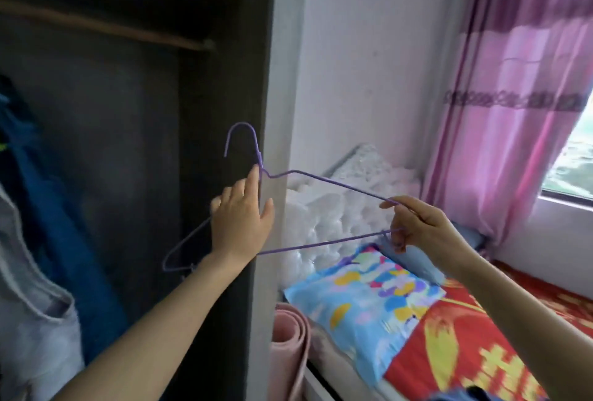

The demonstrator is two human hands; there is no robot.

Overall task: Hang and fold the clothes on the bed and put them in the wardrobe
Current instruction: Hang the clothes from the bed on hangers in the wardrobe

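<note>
A purple wire hanger [324, 180] is held in the air in front of the open wardrobe [205, 143]. My right hand [423, 227] pinches its right end, with the top wire and the bottom bar between the fingers. My left hand [240, 221] lies in front of the hanger with fingers straight. Its index fingertip touches the neck just below the hook. The wardrobe's wooden rail [96, 28] runs above. A blue garment [57, 208] and a grey garment [29, 304] hang at the wardrobe's left. The bed [465, 336], in a red and yellow cover, lies at the lower right.
A blue patterned pillow [362, 301] and a white fluffy blanket [337, 208] lie at the bed's head. A rolled pink mat [288, 352] stands between wardrobe and bed. Pink curtains [513, 111] hang beside a window [574, 160]. A dark blue cloth [475, 394] shows at the bottom edge.
</note>
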